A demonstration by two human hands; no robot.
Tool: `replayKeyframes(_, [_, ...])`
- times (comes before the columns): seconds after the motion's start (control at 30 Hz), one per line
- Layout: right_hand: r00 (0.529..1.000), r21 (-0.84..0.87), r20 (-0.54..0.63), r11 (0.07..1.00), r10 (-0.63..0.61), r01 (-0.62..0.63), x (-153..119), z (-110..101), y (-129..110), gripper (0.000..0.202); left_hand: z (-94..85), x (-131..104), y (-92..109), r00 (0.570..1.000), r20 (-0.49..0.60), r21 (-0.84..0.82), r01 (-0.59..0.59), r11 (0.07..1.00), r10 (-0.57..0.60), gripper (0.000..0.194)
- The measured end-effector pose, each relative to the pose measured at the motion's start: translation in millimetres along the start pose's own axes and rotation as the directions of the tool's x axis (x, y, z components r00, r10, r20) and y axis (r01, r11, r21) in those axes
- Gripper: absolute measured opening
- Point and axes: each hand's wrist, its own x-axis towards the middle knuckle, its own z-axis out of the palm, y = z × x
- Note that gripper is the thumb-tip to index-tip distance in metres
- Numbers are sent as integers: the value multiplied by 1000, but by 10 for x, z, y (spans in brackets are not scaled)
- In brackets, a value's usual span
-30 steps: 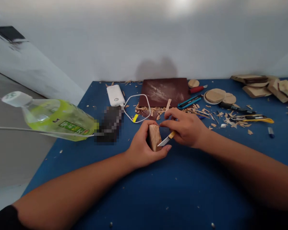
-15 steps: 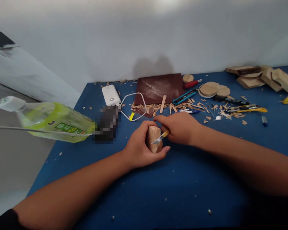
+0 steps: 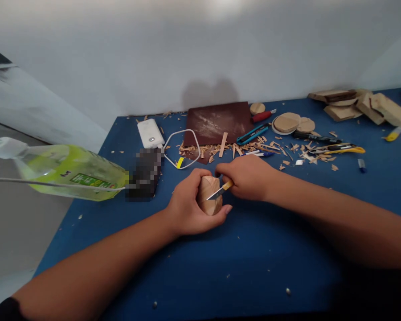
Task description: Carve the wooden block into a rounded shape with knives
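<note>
A rounded block of pale wood (image 3: pixel 205 205) is gripped in my left hand (image 3: pixel 186 205), its thumb along the near edge and its fingers round the far side. My right hand (image 3: pixel 249 176) is closed round the yellow handle of a small carving knife (image 3: pixel 217 193). The knife's blade slants down and left across the face of the wood; whether it cuts in or only rests there I cannot tell. Both hands are close together above the blue table (image 3: pixel 254 263).
Behind my hands lie a brown sheet (image 3: pixel 220 120), wood shavings (image 3: pixel 214 149), a blue cutter (image 3: pixel 253 133), a red-handled knife (image 3: pixel 262 117) and wooden discs (image 3: pixel 287 122). Wood blocks (image 3: pixel 387 107) are piled at right. At left are a green-labelled bottle (image 3: pixel 70 171), a phone (image 3: pixel 145 174) and a white power bank (image 3: pixel 150 133).
The whole view has shifted slightly, so the table things sit a little further left. Both hands keep their holds, and the knife blade lies a bit flatter over the wood.
</note>
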Motion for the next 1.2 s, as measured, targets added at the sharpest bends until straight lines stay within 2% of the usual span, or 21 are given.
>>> replayKeyframes(0.17, [1000, -5, -12, 1000, 21, -21, 25, -15, 31, 21, -20, 32, 21, 999, -13, -78, 45, 996, -46, 60])
replayKeyframes(0.37, [976, -36, -110, 981, 187, -192, 80, -65, 189, 29, -7, 0, -12, 996, 85, -49, 2, 999, 2, 60])
replayKeyframes(0.47, [985, 5, -119, 992, 127, -127, 58, -64, 166, 29, 15, 3, -36, 998, 58, -25, 31, 999, -30, 58])
replayKeyframes(0.6, [1000, 26, -30, 1000, 10, -9, 18, -22, 37, 23, 40, 12, -66, 1000, 20, 19, 23, 1000, -24, 56])
replayKeyframes(0.83, [999, 24, 45, 999, -31, 29, 12, 31, -35, 18, 54, -39, -75, 1000, -4, 158, 23, 987, -22, 61])
replayKeyframes(1.0, [999, 8, 15, 999, 44, -44, 43, 27, 39, 20, 27, -5, -11, 1000, -9, 265, 16, 964, -14, 59])
replayKeyframes(1.2, [968, -80, -90, 967, 235, -242, 93, -61, 222, 25, 18, 26, -19, 999, -6, 253, 43, 966, -43, 60])
